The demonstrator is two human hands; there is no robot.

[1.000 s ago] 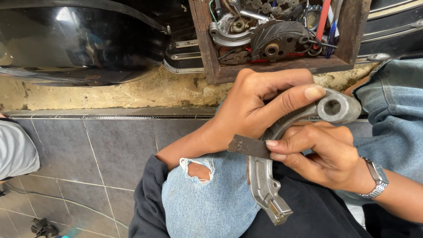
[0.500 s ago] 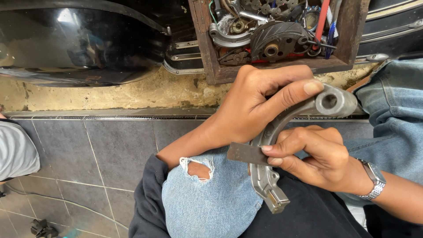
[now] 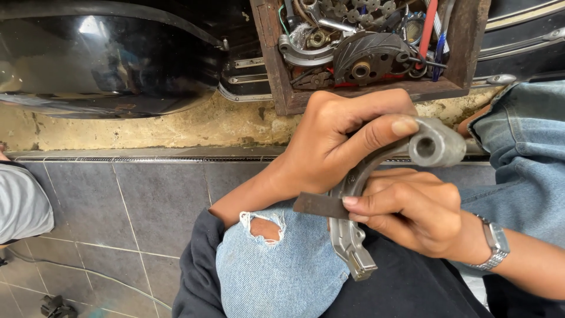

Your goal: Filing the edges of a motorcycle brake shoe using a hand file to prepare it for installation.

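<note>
My left hand (image 3: 338, 138) grips a curved grey metal brake shoe (image 3: 359, 176) near its upper end, thumb stretched along the arc toward the round eyelet (image 3: 432, 144). The shoe's lower end hangs over my knee in torn light-blue jeans (image 3: 282, 268). My right hand (image 3: 412, 212), with a metal wristwatch (image 3: 493, 242), pinches a small flat dark strip (image 3: 318, 204) and holds it against the shoe's inner curve.
A wooden box (image 3: 282, 65) of metal parts, gears and wires stands on the ledge ahead. A glossy black vehicle body (image 3: 106, 53) lies at the upper left. Grey floor tiles (image 3: 118, 206) spread below, with another person's grey sleeve (image 3: 20, 206) at the left edge.
Both hands have shifted the brake shoe slightly, and the dark strip has slid a little along the shoe's inner curve. The grips are unchanged.
</note>
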